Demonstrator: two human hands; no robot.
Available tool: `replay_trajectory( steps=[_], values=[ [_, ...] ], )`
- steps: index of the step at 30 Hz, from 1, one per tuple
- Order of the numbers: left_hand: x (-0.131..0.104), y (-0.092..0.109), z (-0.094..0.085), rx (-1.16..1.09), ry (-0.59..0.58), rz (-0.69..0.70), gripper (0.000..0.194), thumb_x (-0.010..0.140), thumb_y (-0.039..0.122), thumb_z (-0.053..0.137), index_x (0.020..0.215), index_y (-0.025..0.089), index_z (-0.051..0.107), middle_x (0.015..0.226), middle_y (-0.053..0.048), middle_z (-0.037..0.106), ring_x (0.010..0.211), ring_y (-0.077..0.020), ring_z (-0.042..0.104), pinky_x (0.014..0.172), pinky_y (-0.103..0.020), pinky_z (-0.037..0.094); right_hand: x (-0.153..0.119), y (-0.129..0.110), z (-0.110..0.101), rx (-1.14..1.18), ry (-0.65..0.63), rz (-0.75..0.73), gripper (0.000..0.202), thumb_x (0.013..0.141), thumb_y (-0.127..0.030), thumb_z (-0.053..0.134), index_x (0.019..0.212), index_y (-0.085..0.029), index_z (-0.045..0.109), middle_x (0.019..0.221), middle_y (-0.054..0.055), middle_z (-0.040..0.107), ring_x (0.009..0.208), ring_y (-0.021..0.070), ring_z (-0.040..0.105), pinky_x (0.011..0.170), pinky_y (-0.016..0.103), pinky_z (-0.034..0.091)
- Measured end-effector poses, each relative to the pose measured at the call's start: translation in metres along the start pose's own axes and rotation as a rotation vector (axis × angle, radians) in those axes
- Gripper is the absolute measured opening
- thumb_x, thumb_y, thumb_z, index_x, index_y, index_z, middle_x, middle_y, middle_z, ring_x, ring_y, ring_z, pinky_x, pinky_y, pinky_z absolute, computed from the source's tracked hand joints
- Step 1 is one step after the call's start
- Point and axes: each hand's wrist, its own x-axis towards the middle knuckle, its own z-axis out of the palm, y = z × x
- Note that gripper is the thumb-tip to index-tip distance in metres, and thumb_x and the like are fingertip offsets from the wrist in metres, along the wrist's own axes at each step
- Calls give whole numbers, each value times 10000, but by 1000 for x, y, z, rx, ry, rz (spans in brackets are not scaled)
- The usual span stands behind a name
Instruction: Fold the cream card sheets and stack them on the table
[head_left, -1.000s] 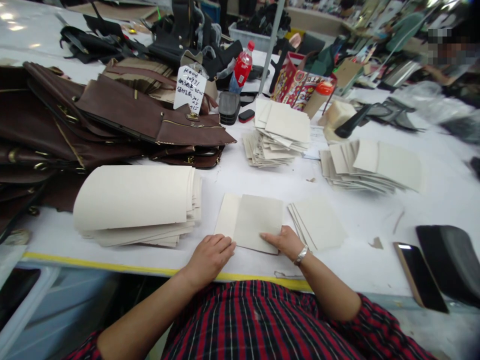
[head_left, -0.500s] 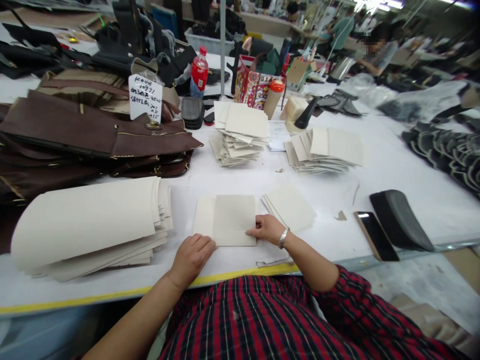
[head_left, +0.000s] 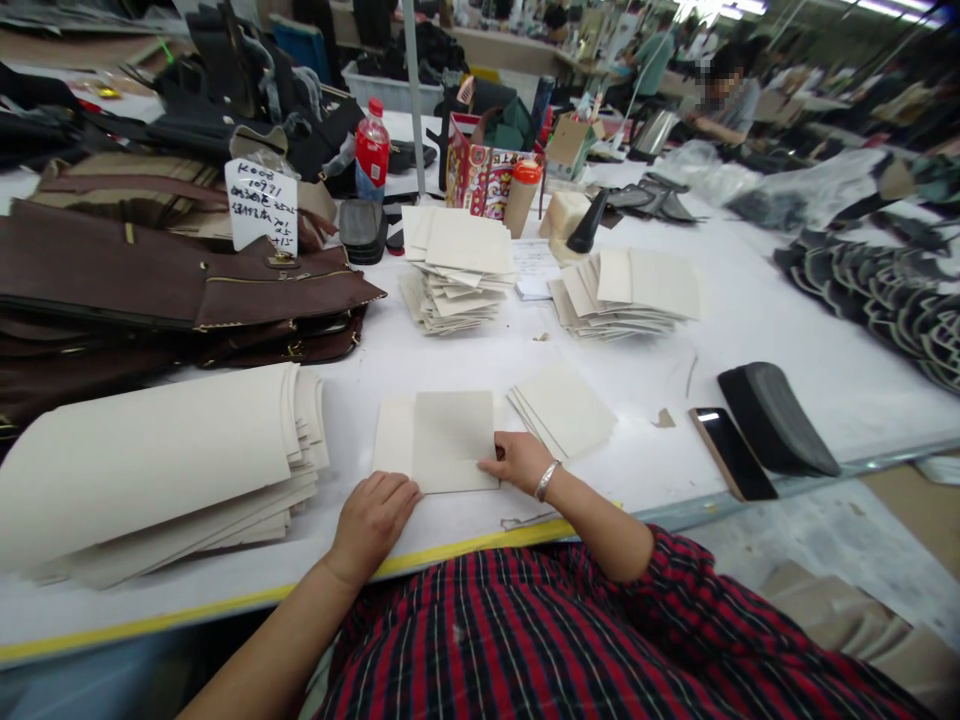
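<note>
A cream square sheet [head_left: 454, 440] lies over a paler cream piece [head_left: 393, 434] near the table's front edge. My left hand [head_left: 377, 512] rests at their lower left corner, fingers together and pressing on the edge. At the right edge my right hand [head_left: 519, 464], with a silver bracelet at the wrist, pinches the square sheet between thumb and fingers. A few fanned cream sheets [head_left: 570, 408] lie just beyond my right hand. To the left is a large folded stack of cream sheets [head_left: 157, 455].
Two piles of cream pieces [head_left: 469, 245] [head_left: 637, 285] stand farther back. Brown leather bags [head_left: 150, 270] fill the left. A phone [head_left: 733, 452] and black curved pieces [head_left: 776, 418] lie right. Behind are a red-capped bottle [head_left: 372, 155] and a seated person [head_left: 724, 100].
The view has shifted slightly, so the table's contents appear farther left. Both hands keep nearly the same place on the cream pieces.
</note>
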Motion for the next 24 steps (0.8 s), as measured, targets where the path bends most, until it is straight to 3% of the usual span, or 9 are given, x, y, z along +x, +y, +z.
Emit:
replay_trajectory(
  steps=[10, 18, 24],
  values=[
    [-1, 1, 2, -22, 8, -24, 125, 837, 245, 446, 860, 196, 559, 832, -38, 564, 778, -171, 489, 742, -328, 406, -2, -4, 1, -74, -14, 13, 203, 735, -384, 538, 771, -185, 559, 712, 16, 623, 648, 136, 543, 542, 209, 325],
    [-1, -14, -11, -265, -89, -125, 153, 836, 239, 433, 929, 204, 549, 890, -32, 545, 853, -145, 503, 781, -282, 426, -3, -5, 5, -95, 4, 0, 187, 743, -358, 528, 775, -175, 543, 708, 38, 621, 640, 148, 546, 553, 218, 330],
    [4, -5, -16, -206, -128, -146, 183, 786, 313, 516, 919, 188, 526, 897, -36, 521, 863, -164, 491, 782, -310, 421, -2, -4, 6, -94, 4, -6, 199, 743, -365, 522, 775, -169, 538, 702, 37, 617, 631, 147, 542, 543, 217, 326]
  ],
)
